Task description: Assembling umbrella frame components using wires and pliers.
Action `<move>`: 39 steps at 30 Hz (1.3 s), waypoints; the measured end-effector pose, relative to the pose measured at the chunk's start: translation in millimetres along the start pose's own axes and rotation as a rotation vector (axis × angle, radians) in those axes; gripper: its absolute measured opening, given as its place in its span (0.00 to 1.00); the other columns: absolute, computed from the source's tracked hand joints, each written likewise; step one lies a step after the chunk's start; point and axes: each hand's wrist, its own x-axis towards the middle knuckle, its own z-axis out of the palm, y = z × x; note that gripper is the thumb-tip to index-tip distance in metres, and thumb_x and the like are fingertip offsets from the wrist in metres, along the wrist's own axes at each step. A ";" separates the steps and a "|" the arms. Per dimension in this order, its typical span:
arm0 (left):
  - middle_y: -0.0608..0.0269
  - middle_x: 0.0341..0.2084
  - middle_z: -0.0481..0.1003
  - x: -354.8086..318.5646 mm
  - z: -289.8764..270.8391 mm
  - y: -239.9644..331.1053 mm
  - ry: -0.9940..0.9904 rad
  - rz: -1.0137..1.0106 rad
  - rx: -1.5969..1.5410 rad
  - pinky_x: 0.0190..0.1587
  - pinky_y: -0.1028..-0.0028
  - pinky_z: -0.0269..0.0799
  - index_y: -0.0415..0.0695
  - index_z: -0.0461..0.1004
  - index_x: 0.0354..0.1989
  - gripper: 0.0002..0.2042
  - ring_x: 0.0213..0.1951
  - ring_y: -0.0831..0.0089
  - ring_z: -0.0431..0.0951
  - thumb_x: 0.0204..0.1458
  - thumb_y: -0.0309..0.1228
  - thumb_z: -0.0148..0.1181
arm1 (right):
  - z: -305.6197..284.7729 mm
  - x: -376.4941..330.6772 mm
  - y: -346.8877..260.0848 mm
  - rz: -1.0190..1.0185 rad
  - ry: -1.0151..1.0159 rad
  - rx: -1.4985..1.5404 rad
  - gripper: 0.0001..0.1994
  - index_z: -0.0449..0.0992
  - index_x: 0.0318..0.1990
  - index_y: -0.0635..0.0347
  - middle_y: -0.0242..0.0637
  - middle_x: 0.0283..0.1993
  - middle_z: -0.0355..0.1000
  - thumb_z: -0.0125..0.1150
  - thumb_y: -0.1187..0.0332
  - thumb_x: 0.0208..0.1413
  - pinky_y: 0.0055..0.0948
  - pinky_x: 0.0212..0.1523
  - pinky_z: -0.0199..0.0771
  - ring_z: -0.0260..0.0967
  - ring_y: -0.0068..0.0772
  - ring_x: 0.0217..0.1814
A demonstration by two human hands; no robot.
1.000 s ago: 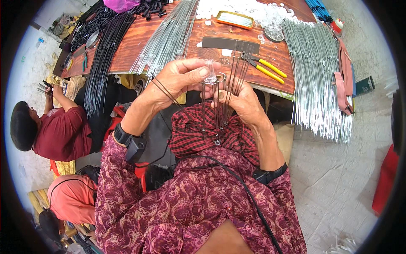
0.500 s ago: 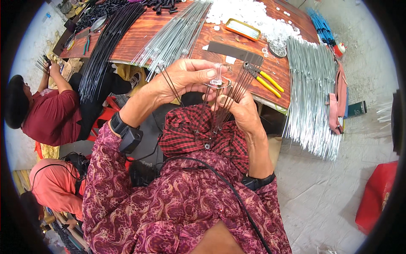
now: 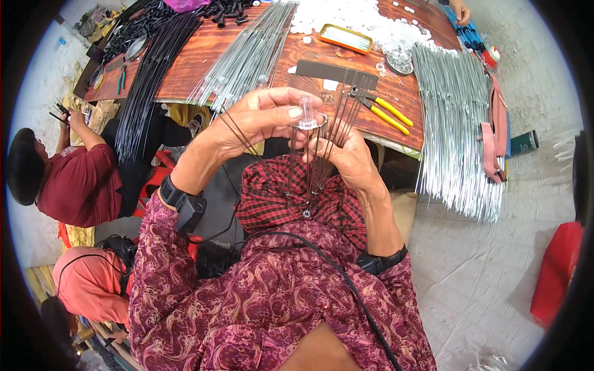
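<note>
In front of my lap, my left hand (image 3: 260, 117) pinches a clear plastic tubular piece (image 3: 307, 110) with a flared lower end between thumb and fingers. A thin wire shows at that flared end. My right hand (image 3: 354, 159) is closed round a bundle of thin dark metal rods (image 3: 320, 176), its thumb pressed on them just below the clear piece. The rods' lower ends gather over the red-and-black checked cloth (image 3: 266, 191) on my lap. A few more dark rods (image 3: 238, 131) cross by my left wrist. How the rods join the clear piece is too small to tell.
On the wooden table (image 3: 297, 93) lie yellow-handled pliers (image 3: 390, 116), a flat dark bar (image 3: 337, 74), a shallow tin (image 3: 345, 38), white plastic pieces (image 3: 371, 21) and silver rods (image 3: 250, 52). More silver rods (image 3: 455, 123) hang at right. A co-worker (image 3: 80, 176) sits left.
Both of my hands keep their grips, and the clear piece looks slightly turned. The whole view has shifted a little. Another person's hand has appeared at the top right, over the blue bundle.
</note>
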 end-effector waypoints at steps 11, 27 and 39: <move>0.57 0.39 0.76 5.3 0.8 -2.2 0.058 -0.011 0.010 0.40 0.71 0.78 0.35 0.70 0.52 0.20 0.34 0.72 0.78 0.57 0.37 0.59 | -1.2 -1.1 1.0 0.004 0.024 -0.008 0.12 0.73 0.44 0.66 0.35 0.39 0.75 0.63 0.68 0.56 0.24 0.39 0.74 0.71 0.23 0.35; 0.59 0.41 0.77 -2.0 -1.6 2.1 0.041 -0.006 0.099 0.42 0.75 0.76 0.37 0.71 0.56 0.21 0.35 0.75 0.78 0.55 0.34 0.61 | 7.1 -2.2 -2.4 -0.002 0.046 0.018 0.12 0.72 0.43 0.67 0.35 0.38 0.74 0.63 0.69 0.56 0.22 0.38 0.74 0.71 0.22 0.35; 0.59 0.40 0.78 -2.8 0.5 -0.8 0.074 0.045 0.162 0.43 0.76 0.75 0.34 0.72 0.53 0.21 0.39 0.75 0.78 0.49 0.24 0.65 | 1.7 -0.8 3.6 -0.039 0.033 -0.030 0.12 0.73 0.42 0.67 0.33 0.37 0.74 0.63 0.69 0.56 0.20 0.38 0.71 0.69 0.19 0.36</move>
